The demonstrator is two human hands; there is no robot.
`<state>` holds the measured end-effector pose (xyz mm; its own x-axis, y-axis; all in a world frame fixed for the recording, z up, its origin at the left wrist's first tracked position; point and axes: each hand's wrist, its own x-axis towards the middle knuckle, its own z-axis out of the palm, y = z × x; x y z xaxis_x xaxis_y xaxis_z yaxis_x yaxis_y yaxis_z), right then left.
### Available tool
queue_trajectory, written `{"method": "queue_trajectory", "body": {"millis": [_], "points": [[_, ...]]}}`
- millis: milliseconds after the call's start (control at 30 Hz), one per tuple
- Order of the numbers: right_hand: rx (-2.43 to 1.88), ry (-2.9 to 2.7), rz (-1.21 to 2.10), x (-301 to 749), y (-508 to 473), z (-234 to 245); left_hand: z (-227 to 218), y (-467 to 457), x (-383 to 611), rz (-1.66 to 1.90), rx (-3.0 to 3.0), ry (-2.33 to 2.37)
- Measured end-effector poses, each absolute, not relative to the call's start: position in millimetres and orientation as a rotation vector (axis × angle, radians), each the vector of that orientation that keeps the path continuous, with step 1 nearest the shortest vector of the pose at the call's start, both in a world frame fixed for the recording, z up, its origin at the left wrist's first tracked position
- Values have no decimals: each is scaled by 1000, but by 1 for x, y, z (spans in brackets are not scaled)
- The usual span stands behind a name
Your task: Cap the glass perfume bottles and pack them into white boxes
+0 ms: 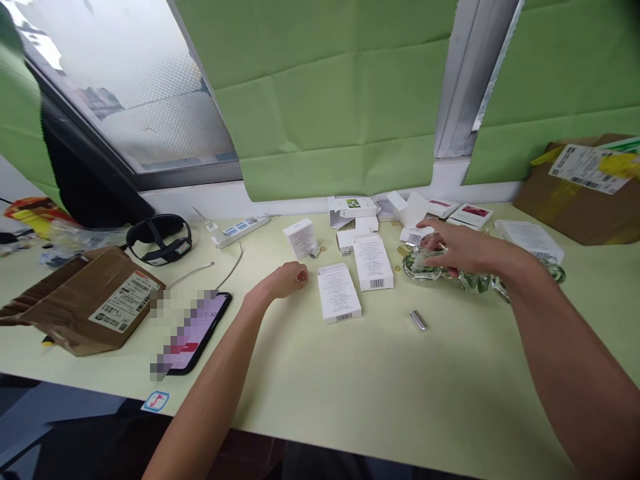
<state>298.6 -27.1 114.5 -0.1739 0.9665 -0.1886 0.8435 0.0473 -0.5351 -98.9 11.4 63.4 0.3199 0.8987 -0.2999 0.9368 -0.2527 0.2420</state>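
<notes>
My left hand (286, 279) rests on the pale green table (320, 387), fingers curled closed, just left of a flat white box (339, 292). What, if anything, it pinches is too small to name. My right hand (457, 248) reaches over a clear plastic bag (435, 267) of small items, fingers bent down onto it and touching it. A second white box (373, 262) with a barcode lies between the hands. A small silver cylinder (419, 320) lies alone on the table in front of the bag.
More small white boxes (353, 207) lie at the back by the green-papered window. A phone (196, 331) and torn cardboard packaging (85, 300) sit at left, a black headband device (159, 240) and power strip (241, 230) behind. A cardboard box (583, 190) stands far right.
</notes>
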Motion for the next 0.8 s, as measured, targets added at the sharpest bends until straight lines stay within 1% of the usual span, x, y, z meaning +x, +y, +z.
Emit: {"method": "queue_trajectory", "body": {"millis": [100, 200, 300, 433, 500, 633, 800], "points": [[-1711, -2064, 777, 299, -43, 108, 70, 9, -96, -53, 2239, 1632], [-1588, -1974, 812, 296, -58, 85, 86, 1, -79, 128, 2253, 1550], [-1494, -1846, 914, 295, -66, 57, 108, -9, -44, 433, 2204, 1250], [-1402, -1784, 937, 300, -69, 29, 129, -15, 15, 603, 2144, 950], [-1360, -1797, 939, 303, -69, 22, 128, -12, 40, 664, 2078, 795], [-1360, -1834, 940, 301, -73, 17, 114, -2, 71, 721, 1905, 597], [-1637, -1825, 637, 274, -82, 16, 102, 1, 79, 623, 1799, 508]]}}
